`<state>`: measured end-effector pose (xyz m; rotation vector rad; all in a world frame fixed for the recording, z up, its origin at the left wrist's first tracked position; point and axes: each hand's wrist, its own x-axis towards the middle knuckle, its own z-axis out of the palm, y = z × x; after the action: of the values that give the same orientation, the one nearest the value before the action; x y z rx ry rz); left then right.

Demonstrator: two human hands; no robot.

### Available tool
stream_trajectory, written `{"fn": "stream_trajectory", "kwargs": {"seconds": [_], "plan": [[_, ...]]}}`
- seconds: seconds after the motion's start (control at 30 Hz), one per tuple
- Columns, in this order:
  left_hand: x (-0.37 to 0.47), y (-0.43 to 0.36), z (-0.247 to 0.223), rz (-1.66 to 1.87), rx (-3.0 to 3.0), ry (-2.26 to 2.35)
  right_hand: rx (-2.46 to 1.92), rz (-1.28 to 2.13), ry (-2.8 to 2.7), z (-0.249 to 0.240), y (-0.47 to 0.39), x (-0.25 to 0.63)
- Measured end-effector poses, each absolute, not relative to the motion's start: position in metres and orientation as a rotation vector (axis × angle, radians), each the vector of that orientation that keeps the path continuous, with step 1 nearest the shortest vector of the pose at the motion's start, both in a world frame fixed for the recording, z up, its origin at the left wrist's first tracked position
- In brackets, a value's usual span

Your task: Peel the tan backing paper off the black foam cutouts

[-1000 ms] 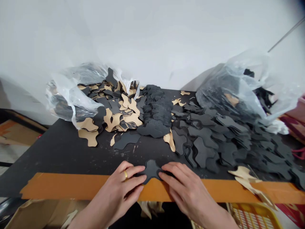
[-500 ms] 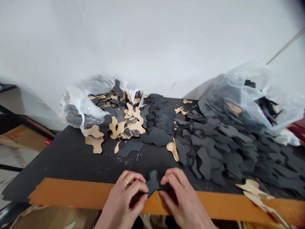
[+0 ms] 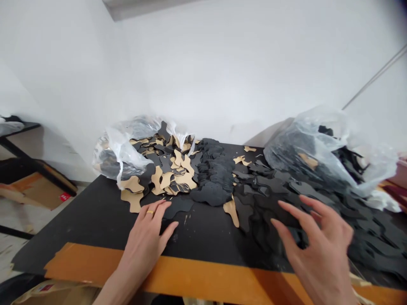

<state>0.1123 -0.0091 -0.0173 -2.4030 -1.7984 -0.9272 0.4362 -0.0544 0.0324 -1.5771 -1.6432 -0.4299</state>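
The right grip (image 3: 324,243) is empty, thumb and fingers parted above the spread of dark pieces (image 3: 305,189) that reaches beyond and to its right. The left grip (image 3: 146,235) is unclasped too, fingertips by the near end of a lone dark piece (image 3: 182,205); contact is unclear. Beyond and between the grips runs an overlapping dark row (image 3: 216,169). Since the pieces look thin and lie overlapped, pinching one by its edge probably separates it best, without dragging neighbours along the desk (image 3: 203,237).
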Motion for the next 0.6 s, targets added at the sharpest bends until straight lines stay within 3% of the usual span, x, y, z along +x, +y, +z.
{"fn": "stream_trajectory", "kwargs": {"seconds": [0.07,0.2,0.33,0.5,0.6], "plan": [[0.108,0.0,-0.021,-0.862,-2.38,-1.81,-1.533,-0.448,-1.7,0.037,-0.044,0.435],[0.107,0.002,-0.027,-0.897,-2.429,-1.775,-1.356,-0.025,-1.99,0.027,-0.028,0.404],[0.117,-0.023,-0.031,-0.936,-2.508,-1.729,-1.285,0.19,-2.208,0.013,-0.023,0.375],[0.135,-0.056,-0.028,-1.054,-2.84,-1.376,-1.134,0.153,-2.46,-0.004,-0.037,0.356],[0.12,-0.042,-0.013,-0.977,-2.724,-1.473,-1.058,0.057,-2.588,-0.014,-0.044,0.353]]}}
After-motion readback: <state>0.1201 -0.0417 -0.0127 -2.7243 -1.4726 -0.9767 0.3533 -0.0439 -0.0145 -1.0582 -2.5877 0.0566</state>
